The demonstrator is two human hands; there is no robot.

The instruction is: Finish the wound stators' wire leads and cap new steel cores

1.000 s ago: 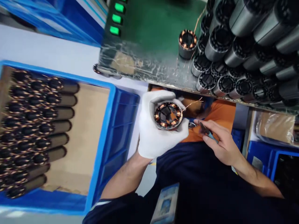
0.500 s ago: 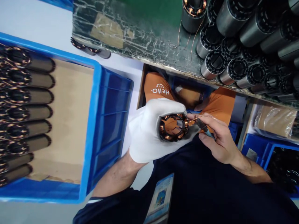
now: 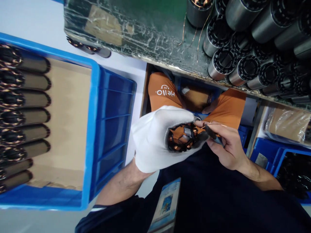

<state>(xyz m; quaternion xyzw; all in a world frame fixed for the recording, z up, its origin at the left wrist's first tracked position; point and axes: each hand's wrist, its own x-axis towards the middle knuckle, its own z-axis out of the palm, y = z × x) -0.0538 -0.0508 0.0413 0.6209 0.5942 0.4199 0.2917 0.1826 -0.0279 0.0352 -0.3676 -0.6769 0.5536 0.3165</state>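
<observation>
In a white work glove, my left hand [image 3: 155, 139] is wrapped around a motor stator [image 3: 173, 147], its open end with copper windings turned up toward me. The glove hides most of the stator's outer wall. On the right, my bare right hand [image 3: 228, 145] is closed around small pliers [image 3: 211, 132] with a dark head and a bluish grip, largely covered by the fingers. Thin copper wire [image 3: 218, 124] runs from the stator's rim past the plier head and my right fingertips. Whether the jaws touch the wire is too small to tell.
A blue crate [image 3: 93, 136] at left holds several wound stators [image 3: 36, 115] lying on cardboard. Above, a plastic-wrapped bench [image 3: 145, 42] carries one wound stator [image 3: 198, 14] with loose wires and many bare stators [image 3: 223, 61]. Another blue bin [image 3: 277, 161] stands at right.
The stator has tilted a little and sits slightly lower in my left hand's grip. The pliers have turned slightly beside its rim. The view has shifted a little, so the crate sits further left.
</observation>
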